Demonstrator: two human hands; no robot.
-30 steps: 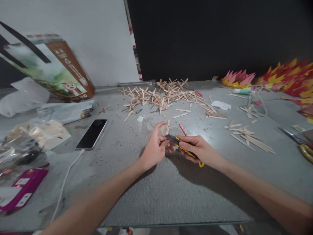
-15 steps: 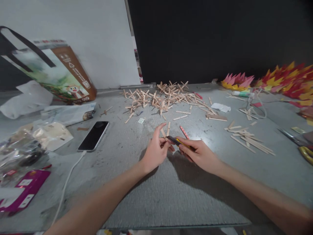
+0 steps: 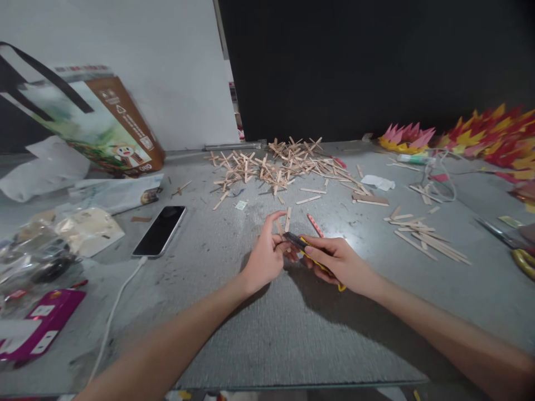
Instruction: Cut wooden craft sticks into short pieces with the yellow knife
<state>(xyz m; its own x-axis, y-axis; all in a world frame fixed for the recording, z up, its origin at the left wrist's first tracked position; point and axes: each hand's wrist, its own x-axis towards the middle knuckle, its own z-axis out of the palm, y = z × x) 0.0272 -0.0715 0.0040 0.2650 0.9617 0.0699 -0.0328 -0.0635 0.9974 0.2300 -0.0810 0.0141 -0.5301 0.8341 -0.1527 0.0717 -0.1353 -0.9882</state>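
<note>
Cutter (image 3: 296,240) at small wooden sticks (image 3: 288,219), apparently the cutting step.
Left hand (image 3: 266,257) keeps its grip pinched on the sticks, above the tabletop (image 3: 292,340); right hand (image 3: 334,259) is closed around the cutter. Next move seems to need steady pressure.

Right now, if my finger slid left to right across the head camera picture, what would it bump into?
Flat magenta packet → black-screened smartphone → bare left hand → bare right hand → loose pile of thin, pale wooden sticks → yellow-handled metal scissors.
</note>
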